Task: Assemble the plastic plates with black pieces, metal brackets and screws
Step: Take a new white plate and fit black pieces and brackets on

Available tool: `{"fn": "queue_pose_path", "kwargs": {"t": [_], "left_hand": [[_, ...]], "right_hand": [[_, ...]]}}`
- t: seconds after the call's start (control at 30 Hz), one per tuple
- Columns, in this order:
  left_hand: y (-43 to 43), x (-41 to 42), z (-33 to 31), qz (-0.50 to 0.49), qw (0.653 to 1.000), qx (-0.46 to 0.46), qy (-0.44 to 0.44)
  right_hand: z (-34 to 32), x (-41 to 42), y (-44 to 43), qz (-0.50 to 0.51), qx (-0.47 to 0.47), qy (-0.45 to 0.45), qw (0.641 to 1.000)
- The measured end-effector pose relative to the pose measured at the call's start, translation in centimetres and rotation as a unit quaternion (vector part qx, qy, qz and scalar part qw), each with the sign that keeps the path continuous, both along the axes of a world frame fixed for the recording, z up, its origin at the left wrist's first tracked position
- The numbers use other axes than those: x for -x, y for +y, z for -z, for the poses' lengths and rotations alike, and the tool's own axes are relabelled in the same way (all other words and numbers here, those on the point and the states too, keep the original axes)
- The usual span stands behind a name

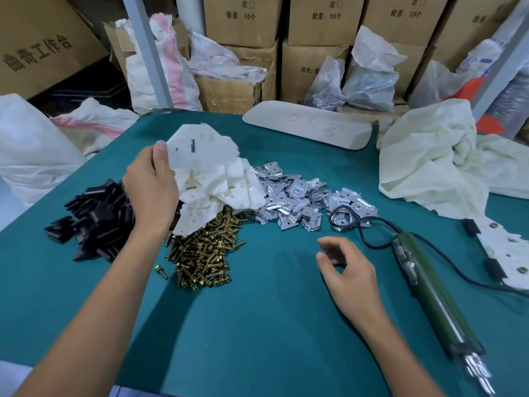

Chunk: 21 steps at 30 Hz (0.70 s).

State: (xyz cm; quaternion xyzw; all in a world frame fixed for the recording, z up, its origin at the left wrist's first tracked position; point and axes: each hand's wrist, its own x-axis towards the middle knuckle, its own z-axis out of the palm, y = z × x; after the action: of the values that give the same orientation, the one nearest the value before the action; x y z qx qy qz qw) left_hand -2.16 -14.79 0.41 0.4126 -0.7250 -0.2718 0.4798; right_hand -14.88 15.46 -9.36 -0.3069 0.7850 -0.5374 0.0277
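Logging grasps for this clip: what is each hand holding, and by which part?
The left hand grips a white plastic plate by its left edge, thumb on top. The right hand holds nothing, fingers loosely curled above the table.

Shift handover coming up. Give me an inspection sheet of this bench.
Surface: green mat, bare in front.
Job's things: white plates, black pieces, screws, brackets in piles; finished plate far right.
Clutter: cloth, white board.
Grips: left hand holds a lifted plate; right hand open, empty.
Cables: screwdriver cord looped over the brackets.
Surroundings: cartons, sacks.
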Motion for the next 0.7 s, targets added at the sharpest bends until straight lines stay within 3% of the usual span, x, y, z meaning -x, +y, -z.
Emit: {"fn": "queue_pose_path", "kwargs": {"t": [0.07,0.13,0.23,0.33,0.47,0.6,0.7], "left_hand": [[1.7,0.3,-1.1,0.066,0.984,-0.138,0.086],[4.1,0.4,-1.7,0.142,0.938,-0.274,0.158],[8.5,0.1,-1.0,0.220,0.879,-0.386,0.173],[13.3,-0.2,1.2,0.246,0.838,-0.463,0.152],[17.9,-0.9,4.2,0.292,0.811,-0.502,0.068],[19.1,-2.0,6.4,0.382,0.790,-0.474,-0.073],[18.9,-2.4,6.7,0.397,0.819,-0.384,-0.158]], "right_hand": [[0.0,0.0,0.0,0.003,0.011,-0.010,1.000],[-0.1,-0.1,-0.1,0.004,0.026,-0.023,0.999],[-0.7,-0.4,-0.1,-0.008,0.081,-0.104,0.991],[-1.8,-0.7,-0.1,-0.033,0.172,-0.245,0.954],[-2.3,-0.3,0.0,-0.021,0.242,-0.333,0.911],[-1.8,0.2,0.1,-0.007,0.206,-0.340,0.917],[-1.3,0.2,0.3,-0.040,0.143,-0.296,0.944]]}}
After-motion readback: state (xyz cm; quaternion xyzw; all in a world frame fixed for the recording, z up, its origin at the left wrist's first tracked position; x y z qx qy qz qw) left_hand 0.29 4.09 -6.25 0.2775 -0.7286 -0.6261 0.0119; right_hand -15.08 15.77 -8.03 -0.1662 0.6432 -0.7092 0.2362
